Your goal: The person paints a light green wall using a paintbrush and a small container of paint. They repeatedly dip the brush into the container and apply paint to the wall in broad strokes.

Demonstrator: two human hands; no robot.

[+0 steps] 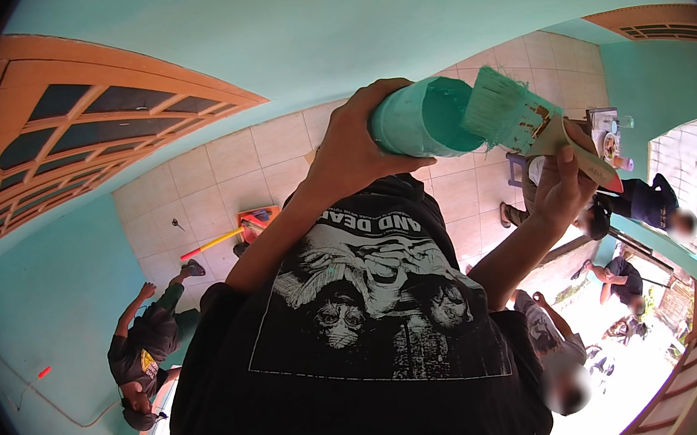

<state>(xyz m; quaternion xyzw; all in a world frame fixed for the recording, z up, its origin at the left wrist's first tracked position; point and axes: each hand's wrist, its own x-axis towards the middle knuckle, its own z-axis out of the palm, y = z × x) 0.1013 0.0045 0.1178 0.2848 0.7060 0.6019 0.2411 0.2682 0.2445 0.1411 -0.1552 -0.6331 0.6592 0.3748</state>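
My left hand (356, 142) is wrapped around a paint container (399, 123), tilted with its open mouth towards the right; turquoise paint coats its inside. My right hand (560, 183) grips the handle of a wide paintbrush (507, 110) whose bristles and ferrule are coated with turquoise paint. The bristle tips are at the container's mouth; whether they touch its rim I cannot tell. Beyond both hands rises a turquoise wall (327, 26).
An orange wooden window frame (109, 93) is at the upper left. On the tiled floor (232, 156) lie a yellow-and-red handle (213, 243) and an orange tray (266, 215). A person (144, 350) stands at the left, several more at the right near a small table (602, 121).
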